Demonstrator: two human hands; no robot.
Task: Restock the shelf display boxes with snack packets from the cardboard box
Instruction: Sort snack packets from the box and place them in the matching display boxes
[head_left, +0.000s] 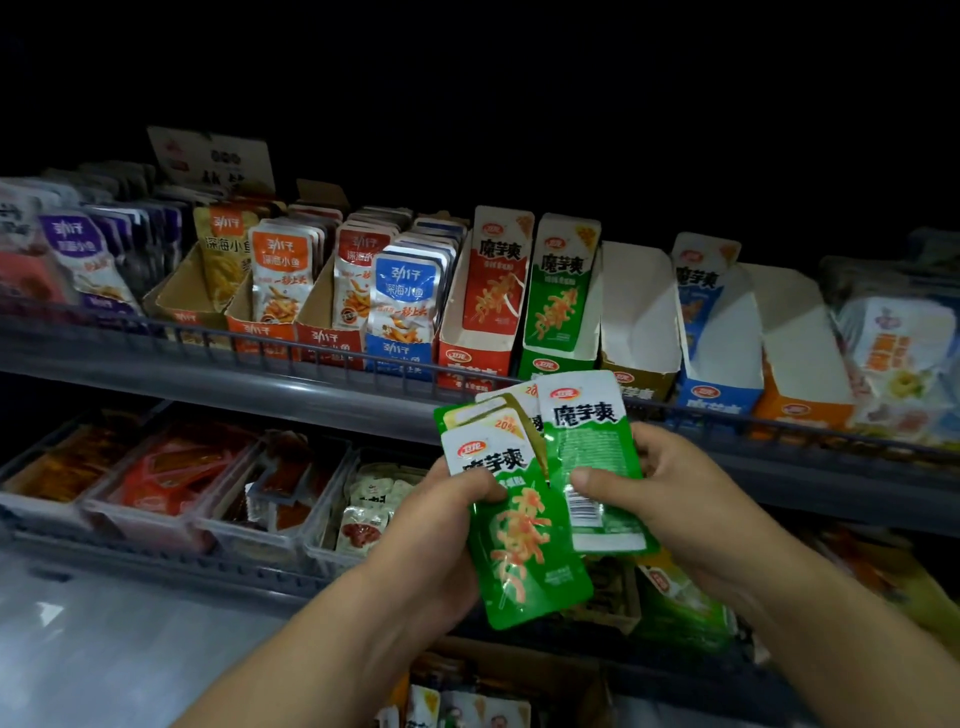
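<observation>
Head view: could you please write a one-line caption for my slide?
Left hand and right hand hold green snack packets below the green display box.

Several green snack packets (524, 540) stand fanned upright, one turned barcode-side out, just below the green display box (543, 364), which holds a single packet (558, 291) upright. The cardboard box (545, 670) lies nearest, open.

Glossy plastic green packets (524, 545), matt cardboard display boxes (641, 312)
</observation>
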